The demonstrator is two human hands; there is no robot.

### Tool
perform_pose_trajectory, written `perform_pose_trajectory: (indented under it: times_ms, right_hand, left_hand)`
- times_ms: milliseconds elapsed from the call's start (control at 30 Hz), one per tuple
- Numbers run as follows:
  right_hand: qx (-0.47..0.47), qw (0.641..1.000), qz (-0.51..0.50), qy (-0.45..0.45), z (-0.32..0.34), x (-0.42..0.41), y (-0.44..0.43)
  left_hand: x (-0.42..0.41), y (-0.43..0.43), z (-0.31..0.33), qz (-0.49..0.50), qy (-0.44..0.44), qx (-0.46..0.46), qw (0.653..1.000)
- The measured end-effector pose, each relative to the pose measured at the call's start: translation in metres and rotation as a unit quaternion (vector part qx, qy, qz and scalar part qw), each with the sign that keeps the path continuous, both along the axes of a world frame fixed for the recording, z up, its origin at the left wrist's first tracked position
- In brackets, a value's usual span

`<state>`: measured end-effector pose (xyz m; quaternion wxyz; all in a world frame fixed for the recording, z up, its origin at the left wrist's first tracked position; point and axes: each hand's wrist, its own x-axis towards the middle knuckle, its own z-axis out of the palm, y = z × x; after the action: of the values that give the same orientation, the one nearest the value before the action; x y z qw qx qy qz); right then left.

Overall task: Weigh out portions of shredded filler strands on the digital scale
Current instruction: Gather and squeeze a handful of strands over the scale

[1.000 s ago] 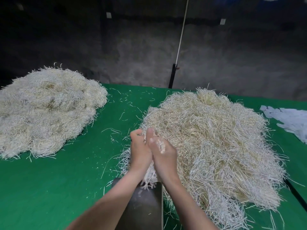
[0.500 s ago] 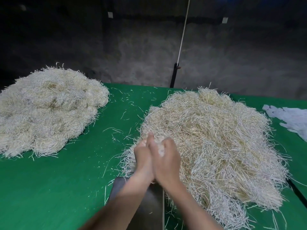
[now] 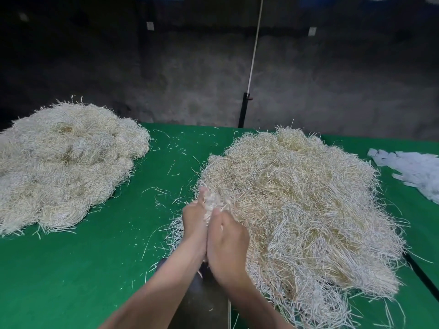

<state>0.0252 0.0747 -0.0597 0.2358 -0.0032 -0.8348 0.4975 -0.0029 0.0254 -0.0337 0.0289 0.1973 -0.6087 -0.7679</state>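
Observation:
My left hand [image 3: 194,222] and my right hand [image 3: 229,243] are pressed together side by side, and between them they hold a small bundle of shredded strands [image 3: 213,201] that sticks up above the fingers. They sit at the near left edge of a big pile of pale strands [image 3: 304,210] on the green table [image 3: 71,269]. Below my wrists lies the dark grey scale platform [image 3: 202,302], mostly covered by my forearms. Its display is not visible.
A second large pile of strands [image 3: 64,162] lies at the table's far left. White paper pieces [image 3: 413,169] lie at the right edge. Loose strands are scattered between the piles. A black post with a white pole [image 3: 244,110] stands behind the table.
Both hands slid a little nearer to me and closed tighter together around the bundle, which now stands out above the fingers.

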Motion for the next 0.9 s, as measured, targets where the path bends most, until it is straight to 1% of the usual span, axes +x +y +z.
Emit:
perform_pose_trajectory:
  times_ms: [33,133,167,200,267,300,333,367,400,433,467,500,533,567,600,633,667,700,733,767,800,833,867,900]
  right_hand:
    - [-0.011,1.0,0.004,-0.007,-0.004,0.002,-0.003]
    - [-0.064,0.997,-0.011,-0.035,0.001,-0.011,0.014]
    - [-0.077,0.996,-0.013,-0.037,0.004,-0.014,0.02]
    - [-0.111,0.993,-0.004,-0.039,0.006,-0.016,0.026]
    - [-0.199,0.977,0.053,-0.047,0.009,-0.015,0.031]
    - [-0.251,0.961,0.1,-0.066,0.01,-0.016,0.031]
    - [-0.269,0.947,0.147,-0.099,0.013,-0.015,0.028]
    - [-0.26,0.941,0.183,-0.118,0.014,-0.015,0.024]
    - [-0.223,0.946,0.199,-0.127,0.015,-0.012,0.018]
    - [-0.193,0.957,0.176,-0.127,0.017,-0.011,0.014]
    - [-0.188,0.967,0.134,-0.107,0.02,-0.01,0.012]
    - [-0.21,0.969,0.088,-0.098,0.018,-0.013,0.014]
    - [-0.258,0.959,0.044,-0.111,0.018,-0.019,0.018]
    - [-0.332,0.933,0.023,-0.14,0.02,-0.023,0.024]
    - [-0.407,0.897,0.016,-0.171,0.023,-0.028,0.029]
    - [-0.437,0.879,0.008,-0.189,0.024,-0.032,0.033]
    - [-0.402,0.897,0.001,-0.184,0.024,-0.033,0.034]
    - [-0.314,0.937,0.0,-0.151,0.022,-0.03,0.032]
    - [-0.214,0.972,0.004,-0.096,0.016,-0.022,0.026]
    - [-0.13,0.991,0.008,-0.04,0.008,-0.012,0.019]
    - [-0.055,0.998,0.012,0.005,-0.002,-0.002,0.011]
    - [-0.009,0.999,0.024,0.028,-0.008,0.008,0.004]
    - [-0.005,0.999,0.03,0.015,-0.008,0.01,0.001]
    - [-0.035,0.999,0.039,-0.011,-0.003,0.004,0.002]
  left_hand:
    - [0.0,-0.003,0.0,0.003,-0.004,0.004,1.0]
    - [0.008,-0.002,-0.007,-0.055,-0.053,-0.01,0.997]
    - [0.009,-0.003,-0.008,-0.055,-0.071,-0.022,0.996]
    - [0.006,-0.005,-0.013,-0.051,-0.065,-0.043,0.996]
    - [0.0,-0.009,-0.013,-0.046,-0.006,-0.089,0.995]
    - [-0.001,-0.009,-0.013,-0.055,0.032,-0.117,0.991]
    - [-0.004,-0.009,-0.015,-0.065,0.07,-0.152,0.984]
    - [-0.005,-0.008,-0.017,-0.071,0.103,-0.195,0.973]
    - [-0.005,-0.006,-0.018,-0.06,0.135,-0.233,0.961]
    - [-0.003,-0.003,-0.016,-0.035,0.163,-0.251,0.953]
    - [-0.001,-0.001,-0.014,-0.001,0.184,-0.26,0.948]
    - [0.0,-0.001,-0.013,0.027,0.195,-0.264,0.944]
    - [0.002,-0.003,-0.015,0.035,0.18,-0.267,0.946]
    - [0.005,-0.004,-0.017,0.013,0.138,-0.249,0.959]
    - [0.01,-0.003,-0.019,-0.03,0.079,-0.199,0.976]
    - [0.018,-0.001,-0.019,-0.08,0.017,-0.114,0.99]
    - [0.024,0.002,-0.019,-0.121,-0.025,-0.016,0.992]
    - [0.025,0.003,-0.017,-0.137,-0.042,0.077,0.987]
    - [0.018,0.001,-0.014,-0.125,-0.041,0.148,0.98]
    - [0.009,-0.003,-0.011,-0.101,-0.04,0.197,0.974]
    - [-0.001,-0.009,-0.008,-0.067,-0.045,0.222,0.972]
    - [-0.01,-0.013,-0.005,-0.033,-0.047,0.217,0.974]
    - [-0.013,-0.013,-0.004,0.002,-0.04,0.184,0.982]
    - [-0.011,-0.009,-0.004,0.017,-0.028,0.129,0.991]
